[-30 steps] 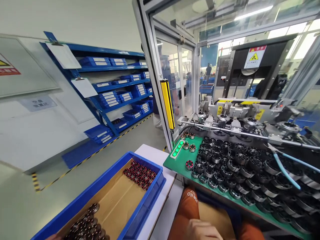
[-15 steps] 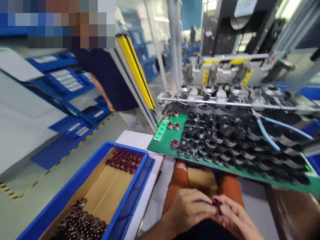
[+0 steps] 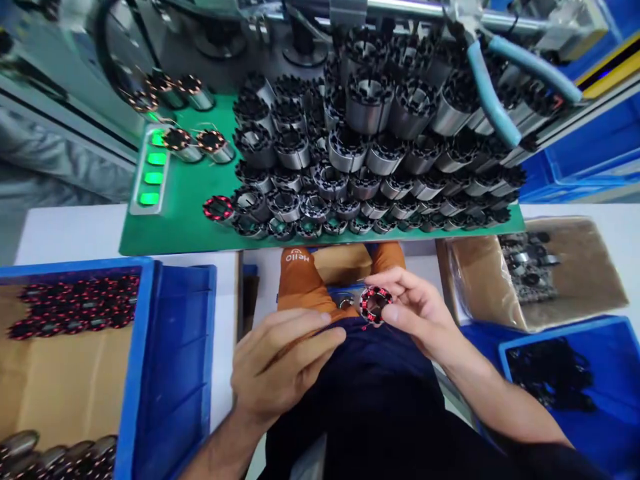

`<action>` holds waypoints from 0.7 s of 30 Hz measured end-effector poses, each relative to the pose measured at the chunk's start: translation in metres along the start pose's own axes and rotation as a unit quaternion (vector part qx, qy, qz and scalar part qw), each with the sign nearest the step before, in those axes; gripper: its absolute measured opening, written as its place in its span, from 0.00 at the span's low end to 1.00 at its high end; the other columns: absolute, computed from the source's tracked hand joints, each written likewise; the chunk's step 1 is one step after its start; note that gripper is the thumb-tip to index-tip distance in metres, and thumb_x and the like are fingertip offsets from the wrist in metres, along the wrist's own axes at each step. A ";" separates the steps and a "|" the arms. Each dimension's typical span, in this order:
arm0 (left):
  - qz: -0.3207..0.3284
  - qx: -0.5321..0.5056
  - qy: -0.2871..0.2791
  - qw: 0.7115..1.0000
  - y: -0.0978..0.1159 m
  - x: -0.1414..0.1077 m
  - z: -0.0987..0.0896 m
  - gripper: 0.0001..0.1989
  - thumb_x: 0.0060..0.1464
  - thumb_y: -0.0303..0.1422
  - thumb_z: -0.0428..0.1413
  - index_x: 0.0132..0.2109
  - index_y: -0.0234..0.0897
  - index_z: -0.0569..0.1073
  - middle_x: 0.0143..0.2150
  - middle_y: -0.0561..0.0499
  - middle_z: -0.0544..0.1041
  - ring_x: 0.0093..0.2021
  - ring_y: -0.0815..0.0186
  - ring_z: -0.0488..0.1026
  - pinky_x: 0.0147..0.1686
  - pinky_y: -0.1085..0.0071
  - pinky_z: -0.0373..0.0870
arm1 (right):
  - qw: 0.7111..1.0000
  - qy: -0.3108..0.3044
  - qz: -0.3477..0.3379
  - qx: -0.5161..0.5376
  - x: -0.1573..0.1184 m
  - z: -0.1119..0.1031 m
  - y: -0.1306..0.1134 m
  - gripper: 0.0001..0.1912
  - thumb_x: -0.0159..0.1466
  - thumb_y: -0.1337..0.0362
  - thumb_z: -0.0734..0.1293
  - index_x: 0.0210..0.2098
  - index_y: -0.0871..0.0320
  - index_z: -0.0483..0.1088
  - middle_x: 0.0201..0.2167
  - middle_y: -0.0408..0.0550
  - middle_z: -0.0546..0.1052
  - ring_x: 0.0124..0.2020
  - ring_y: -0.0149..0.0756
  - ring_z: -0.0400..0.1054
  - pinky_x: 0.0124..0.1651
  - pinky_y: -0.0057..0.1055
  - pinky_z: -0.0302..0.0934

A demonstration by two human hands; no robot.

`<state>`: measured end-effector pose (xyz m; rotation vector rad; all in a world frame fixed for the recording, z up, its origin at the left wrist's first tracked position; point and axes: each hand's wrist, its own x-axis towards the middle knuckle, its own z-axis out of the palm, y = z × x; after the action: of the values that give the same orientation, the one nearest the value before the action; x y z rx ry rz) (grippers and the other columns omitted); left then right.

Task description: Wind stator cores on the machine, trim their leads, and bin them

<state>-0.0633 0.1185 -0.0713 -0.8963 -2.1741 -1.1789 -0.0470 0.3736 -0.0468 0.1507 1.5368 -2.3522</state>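
My right hand [image 3: 420, 313] grips a small ring-shaped motor stator [image 3: 376, 305] with red windings between thumb and fingers, its open bore facing up toward me. My left hand [image 3: 285, 360] is just left of it, fingers stretched out and apart from the stator, with nothing visible in them. Both hands are above my lap. On the green work surface [image 3: 185, 227] beyond them stands one stator with red windings [image 3: 219, 209]. Stacked rows of unwound stator cores [image 3: 285, 203] fill its middle and right.
A blue bin [image 3: 145, 347] at left holds red-wound stators and dark round parts. Several copper-wound stators [image 3: 213, 143] stand near green lit buttons [image 3: 156, 159]. Blue-handled pliers [image 3: 495, 100] hang above the cores. A cardboard box [image 3: 575, 267] and a blue tray [image 3: 615, 360] are at right.
My view has swung right and down. My left hand has come away from the stator, which both hands were touching earlier; it is now in my right hand alone.
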 end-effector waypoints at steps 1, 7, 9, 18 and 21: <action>-0.005 -0.007 0.001 1.000 -0.001 -0.001 0.001 0.09 0.68 0.23 0.71 0.49 0.42 0.87 0.48 0.52 0.87 0.47 0.65 0.86 0.51 0.69 0.85 | 1.000 0.004 -0.005 0.004 0.001 0.001 -0.002 0.20 0.71 0.57 0.85 0.60 0.51 0.85 0.50 0.48 0.90 0.48 0.32 0.86 0.55 0.26 0.78; -0.053 -0.080 -0.013 0.995 0.006 0.006 0.000 0.05 0.71 0.26 0.69 0.46 0.42 0.85 0.47 0.52 0.84 0.47 0.65 0.83 0.50 0.66 0.83 | 1.000 0.003 -0.025 0.006 0.006 -0.001 -0.006 0.18 0.73 0.61 0.84 0.60 0.47 0.85 0.51 0.44 0.91 0.50 0.27 0.86 0.57 0.22 0.77; -0.057 -0.088 -0.017 0.994 0.010 0.009 -0.003 0.05 0.71 0.26 0.69 0.46 0.41 0.84 0.47 0.52 0.84 0.48 0.65 0.83 0.51 0.66 0.82 | 0.999 0.020 -0.034 -0.007 0.005 -0.001 -0.007 0.19 0.72 0.60 0.84 0.60 0.49 0.85 0.52 0.46 0.91 0.50 0.30 0.87 0.58 0.25 0.79; -0.203 -0.186 -0.087 0.958 -0.032 -0.015 0.055 0.04 0.69 0.30 0.71 0.42 0.44 0.87 0.41 0.54 0.89 0.46 0.61 0.82 0.53 0.63 0.77 | 0.999 -0.020 -0.019 0.041 -0.004 -0.005 -0.001 0.20 0.74 0.57 0.81 0.64 0.50 0.83 0.50 0.48 0.90 0.43 0.34 0.86 0.46 0.28 0.82; -0.275 -0.194 -0.097 0.936 -0.045 -0.026 0.065 0.04 0.70 0.30 0.69 0.44 0.42 0.89 0.41 0.51 0.89 0.44 0.61 0.84 0.48 0.64 0.78 | 0.999 -0.010 -0.042 0.021 -0.007 -0.004 -0.004 0.20 0.74 0.58 0.82 0.63 0.50 0.84 0.49 0.48 0.90 0.46 0.35 0.86 0.49 0.28 0.82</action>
<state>-0.0881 0.1482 -0.1453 -0.5751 -2.4892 -1.9118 -0.0417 0.3802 -0.0428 0.0742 1.5127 -2.4447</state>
